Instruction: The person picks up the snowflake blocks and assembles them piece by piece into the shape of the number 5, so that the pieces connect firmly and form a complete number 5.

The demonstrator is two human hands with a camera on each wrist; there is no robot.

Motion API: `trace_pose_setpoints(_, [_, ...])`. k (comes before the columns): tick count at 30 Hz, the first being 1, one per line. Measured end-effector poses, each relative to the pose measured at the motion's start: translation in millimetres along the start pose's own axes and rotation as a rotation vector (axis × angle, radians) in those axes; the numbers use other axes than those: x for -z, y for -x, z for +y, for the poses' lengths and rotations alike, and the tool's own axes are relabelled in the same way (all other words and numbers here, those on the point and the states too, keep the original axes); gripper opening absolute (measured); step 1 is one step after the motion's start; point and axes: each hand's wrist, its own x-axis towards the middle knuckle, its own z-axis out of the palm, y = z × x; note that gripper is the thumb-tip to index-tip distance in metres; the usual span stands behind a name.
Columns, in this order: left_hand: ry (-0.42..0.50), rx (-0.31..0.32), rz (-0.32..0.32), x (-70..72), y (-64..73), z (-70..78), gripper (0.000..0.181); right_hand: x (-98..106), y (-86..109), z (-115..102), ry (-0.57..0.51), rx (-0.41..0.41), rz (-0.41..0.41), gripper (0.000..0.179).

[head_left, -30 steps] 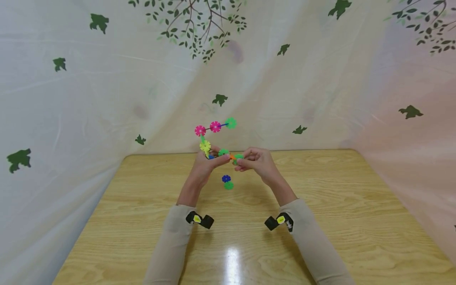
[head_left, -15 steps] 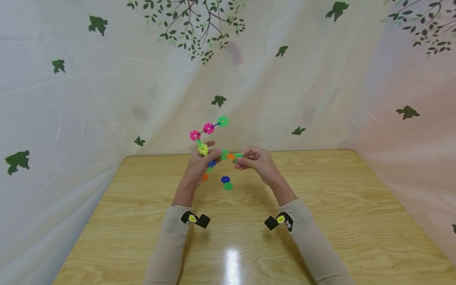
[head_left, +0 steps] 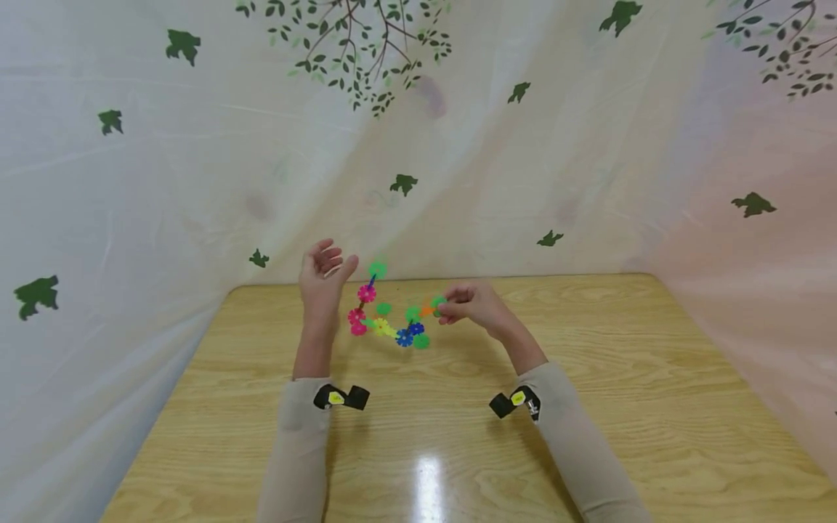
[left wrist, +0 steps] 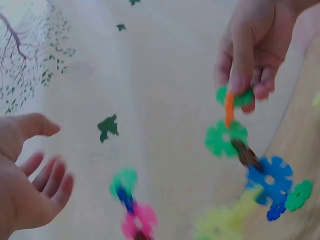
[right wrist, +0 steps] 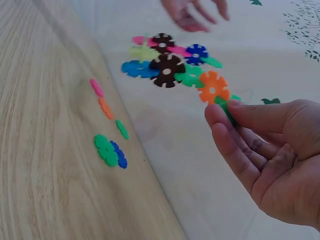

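My right hand (head_left: 480, 309) pinches a green notched plastic disc (right wrist: 224, 111) at the end of a chain of interlocking discs. From it the chain runs through an orange disc (right wrist: 214, 87), a green one, a brown disc (right wrist: 167, 71) and a blue disc (left wrist: 270, 180) to a yellow disc (head_left: 381, 326). Beyond the yellow come pink discs (head_left: 367, 293) and a green disc (head_left: 377, 270) at the far end. My left hand (head_left: 320, 294) is raised left of the chain, apart from it, palm up with loosely bent fingers and nothing in them.
Loose discs lie on the wooden table (head_left: 588, 407): a green disc (right wrist: 105, 150) by a blue disc (right wrist: 119, 154), another green disc (right wrist: 122, 129), an orange disc (right wrist: 105, 107) and a pink disc (right wrist: 96, 87). A leaf-printed cloth (head_left: 588, 145) hangs behind the table's back edge.
My left hand has let go of the chain and moved left and up. The chain's left part has swung down low over the table. My right hand keeps its pinch, slightly lower.
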Motion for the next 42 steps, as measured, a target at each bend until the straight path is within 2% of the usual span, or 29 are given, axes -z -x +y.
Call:
trace_pose_setpoints(2, [-0.039,-0.020,-0.146,-7.6,5.3,-0.3,0.047,-1,-0.7,2,0.042,-0.017,-0.008,0.018])
trace_pose_setpoints(5, [-0.162,0.021,-0.432,-19.9,12.6,-10.8,0.041,-2,-2.2,4,0.091,-0.019,-0.009,0.017])
trace_pose_setpoints(7, [-0.255,0.071,-0.599,-26.4,16.3,-21.8,0.041,-3,-2.8,4,0.125,-0.019,-0.012,0.017])
trace_pose_setpoints(9, [-0.339,0.121,-0.709,-30.6,18.8,-33.3,0.044,-4,-3.4,4,0.154,-0.017,-0.016,0.017])
trace_pose_setpoints(11, [-0.393,0.158,-0.766,-32.0,20.7,-42.2,0.047,-4,-4.0,2,0.181,-0.014,-0.022,0.018])
trace_pose_setpoints(14, [-0.433,0.179,-0.780,-31.1,22.7,-50.1,0.044,-3,-5.3,-1,0.198,-0.016,-0.032,0.018])
trace_pose_setpoints(19, [-0.421,0.186,-0.781,-28.7,22.4,-54.2,0.037,-3,-9.8,-8,0.201,-0.005,-0.045,0.019])
trace_pose_setpoints(25, [-0.413,0.221,-0.771,-22.5,18.0,-52.9,0.039,-3,-13.3,-16,0.211,0.036,-0.063,0.016])
trace_pose_setpoints(30, [-0.406,0.234,-0.720,-12.5,11.7,-48.8,0.042,-4,-17.1,-10,0.237,0.021,-0.090,0.019])
trace_pose_setpoints(35, [-0.401,0.252,-0.673,-2.7,6.6,-42.8,0.047,-7,-20.7,3,0.362,0.005,-0.178,0.021])
trace_pose_setpoints(42, [-0.405,0.230,-0.677,4.6,1.9,-40.3,0.045,-15,-26.8,27,0.449,0.062,-0.335,0.016])
